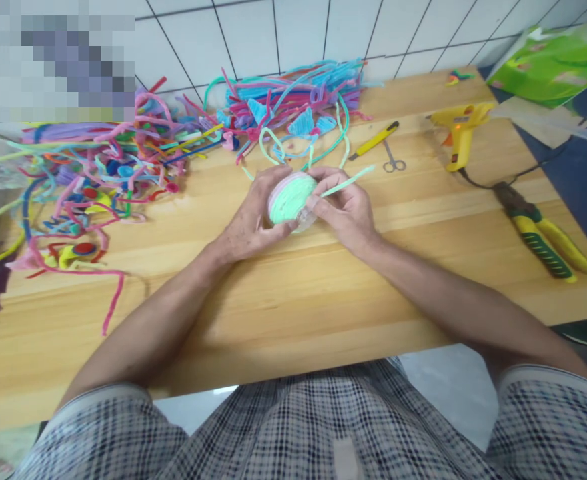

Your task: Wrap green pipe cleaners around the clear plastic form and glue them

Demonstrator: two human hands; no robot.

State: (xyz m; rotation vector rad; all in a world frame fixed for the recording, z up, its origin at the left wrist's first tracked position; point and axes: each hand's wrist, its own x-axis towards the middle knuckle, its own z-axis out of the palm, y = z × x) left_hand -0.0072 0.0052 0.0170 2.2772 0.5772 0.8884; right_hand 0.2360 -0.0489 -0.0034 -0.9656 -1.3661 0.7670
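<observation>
A rounded form wound with mint-green and pale lilac pipe cleaners (290, 199) is held just above the wooden table. My left hand (253, 217) wraps round its left side, with the thumb along the lower edge. A clear, shiny piece (305, 217) shows at the form's lower right, beside both thumbs. On the right side, my right hand (346, 203) pinches a mint-green pipe cleaner (356, 179), whose free end sticks out to the upper right. Looped green pipe cleaners (341, 130) lie just behind the form.
Tangled pipe cleaners (118, 173) cover the table's left side; a bundle (298, 87) lies at the back. Right of my hands are a yellow utility knife (376, 139), small scissors (393, 163), a yellow glue gun (458, 133) with a cord, and green-yellow pliers (538, 237).
</observation>
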